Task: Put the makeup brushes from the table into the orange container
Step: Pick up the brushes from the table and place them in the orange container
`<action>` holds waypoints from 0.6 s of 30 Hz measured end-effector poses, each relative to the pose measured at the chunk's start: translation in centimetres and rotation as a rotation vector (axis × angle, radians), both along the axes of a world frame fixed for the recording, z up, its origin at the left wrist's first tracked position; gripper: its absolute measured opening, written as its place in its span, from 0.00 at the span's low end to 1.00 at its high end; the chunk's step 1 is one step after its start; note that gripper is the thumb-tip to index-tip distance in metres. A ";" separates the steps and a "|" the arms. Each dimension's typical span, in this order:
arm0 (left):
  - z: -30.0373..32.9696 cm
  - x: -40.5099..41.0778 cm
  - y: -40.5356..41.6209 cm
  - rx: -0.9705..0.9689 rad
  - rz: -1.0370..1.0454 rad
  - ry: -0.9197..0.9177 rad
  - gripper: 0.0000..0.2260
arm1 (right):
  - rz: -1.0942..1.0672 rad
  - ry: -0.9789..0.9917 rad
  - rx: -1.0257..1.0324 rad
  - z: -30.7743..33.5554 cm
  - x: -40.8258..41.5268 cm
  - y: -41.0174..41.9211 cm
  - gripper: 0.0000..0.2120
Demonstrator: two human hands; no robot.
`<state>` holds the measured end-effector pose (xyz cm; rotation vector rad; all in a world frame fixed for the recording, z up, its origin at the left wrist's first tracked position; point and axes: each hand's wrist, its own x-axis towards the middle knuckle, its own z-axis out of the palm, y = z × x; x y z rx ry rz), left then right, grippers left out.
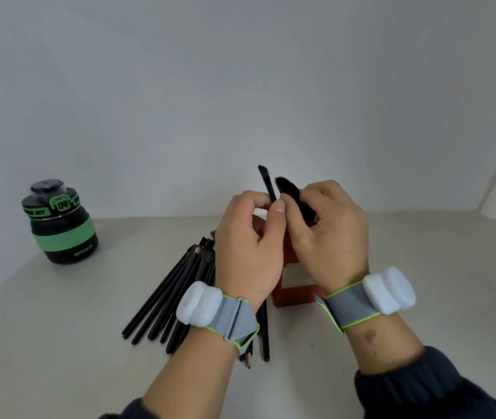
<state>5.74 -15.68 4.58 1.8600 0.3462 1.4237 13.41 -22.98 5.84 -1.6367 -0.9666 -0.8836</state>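
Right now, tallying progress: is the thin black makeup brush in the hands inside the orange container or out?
Out: thin black brush is pinched in left hand, above the container.

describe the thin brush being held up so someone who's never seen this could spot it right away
Start at the two hands raised together over the orange container near the middle of the table. The thin brush is the slim black stick poking up from the left hand, tilted slightly left. Unlike the fat, fluffy dark brush just right of it in the right hand, it is narrow with a small slanted tip.

Perhaps a recording lab: bare white walls (240, 71), plain table (44, 343), sensor wristbands (370, 300).
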 end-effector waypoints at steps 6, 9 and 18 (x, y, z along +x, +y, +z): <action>-0.4 0.1 0.6 -0.103 0.013 0.078 0.02 | 0.060 0.016 0.105 -0.1 -0.6 0.1 0.10; -0.4 0.1 0.8 -0.128 -0.013 0.082 0.02 | 0.090 0.043 0.140 -0.1 -0.6 0.1 0.11; -1.4 -2.2 4.2 -0.169 -0.022 0.092 0.03 | 0.110 -0.050 0.244 0.3 -1.8 -0.1 0.10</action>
